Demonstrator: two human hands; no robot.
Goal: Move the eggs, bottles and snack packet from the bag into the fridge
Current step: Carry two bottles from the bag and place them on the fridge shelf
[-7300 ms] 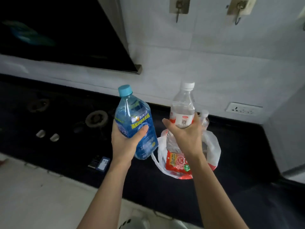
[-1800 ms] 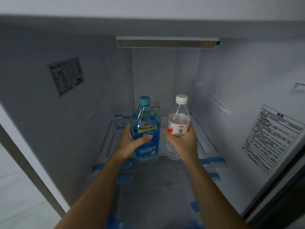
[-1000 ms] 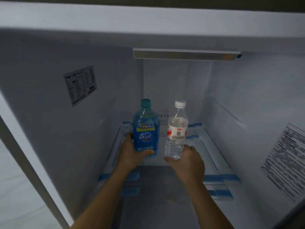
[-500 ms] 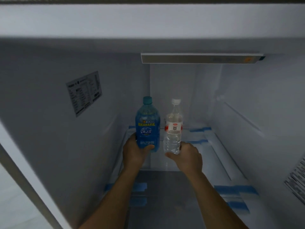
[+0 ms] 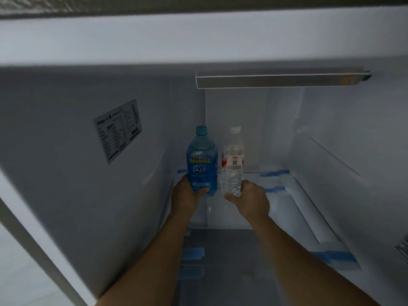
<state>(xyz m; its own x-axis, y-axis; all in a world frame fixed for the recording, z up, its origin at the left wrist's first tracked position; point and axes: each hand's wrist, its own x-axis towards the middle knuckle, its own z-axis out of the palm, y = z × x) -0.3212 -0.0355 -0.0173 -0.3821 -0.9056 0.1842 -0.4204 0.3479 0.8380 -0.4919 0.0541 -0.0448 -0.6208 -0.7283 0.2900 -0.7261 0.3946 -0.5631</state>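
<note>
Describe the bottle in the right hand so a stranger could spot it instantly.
Look into the open fridge, toward its back wall. Of two upright bottles held there, it is the clear bottle with white cap and red-and-white label, right of the blue bottle.

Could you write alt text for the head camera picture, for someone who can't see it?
Two bare hands reach deep into an open fridge, the left hand gripping a blue bottle and the right hand a clear bottle, both upright toward the back of a shelf.
</note>
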